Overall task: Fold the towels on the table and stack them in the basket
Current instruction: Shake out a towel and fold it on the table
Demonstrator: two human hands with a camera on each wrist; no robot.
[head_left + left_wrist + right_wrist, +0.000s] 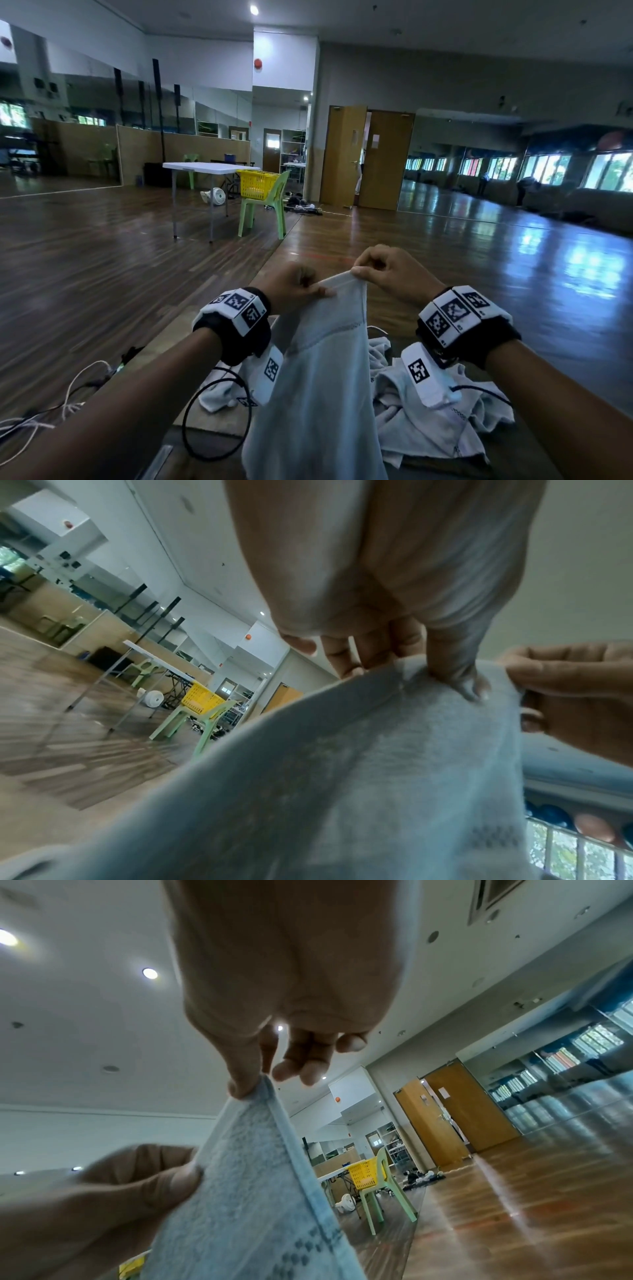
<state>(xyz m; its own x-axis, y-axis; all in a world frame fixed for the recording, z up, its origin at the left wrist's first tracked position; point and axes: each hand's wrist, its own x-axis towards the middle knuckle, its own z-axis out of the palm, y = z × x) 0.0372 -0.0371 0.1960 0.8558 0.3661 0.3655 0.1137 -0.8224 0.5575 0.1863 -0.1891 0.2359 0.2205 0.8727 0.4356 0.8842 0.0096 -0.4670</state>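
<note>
Pinching towel (318, 370) edge: left hand (294, 286), right hand (390, 274).

A dark table (534, 455) is carrying a loose heap of pale towels (428, 421), which is lying crumpled across its near part, under the raised arms. A black cable (191, 425) is looping over the left edge of the table, just beside the heap. The table's far edge is running diagonally toward the wooden floor (102, 274), where white cords (78, 394) are trailing to the left of it.
</note>
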